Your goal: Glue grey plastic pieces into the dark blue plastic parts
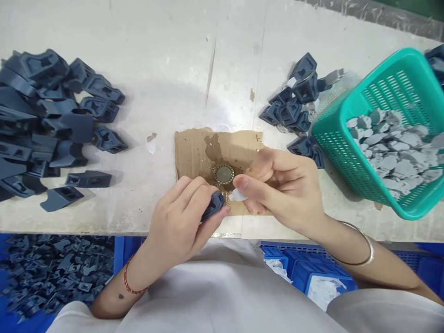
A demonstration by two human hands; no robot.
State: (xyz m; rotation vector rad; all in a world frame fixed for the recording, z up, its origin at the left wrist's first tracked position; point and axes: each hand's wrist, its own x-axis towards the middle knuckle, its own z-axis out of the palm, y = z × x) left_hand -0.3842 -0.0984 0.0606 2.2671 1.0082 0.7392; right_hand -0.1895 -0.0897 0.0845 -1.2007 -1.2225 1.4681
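My left hand (183,215) is closed around a dark blue-grey plastic part (212,206), with its hollow end facing right. Close beside that end, my right hand (284,189) pinches a small light-grey piece (237,195) between thumb and fingertips. A small gap shows between the two pieces. Behind both hands lies a stained cardboard sheet (189,148). On it sits a small round container (224,175) with a grey disc-like top and a beaded rim. My right fingers hide part of the cardboard.
A large heap of dark plastic parts (52,115) covers the table's left side. More dark parts (289,108) lie at right, beside a green basket (333,125) of light-grey pieces (398,152). Below the table edge are a blue bin of dark parts (62,273) and blue crates (305,268).
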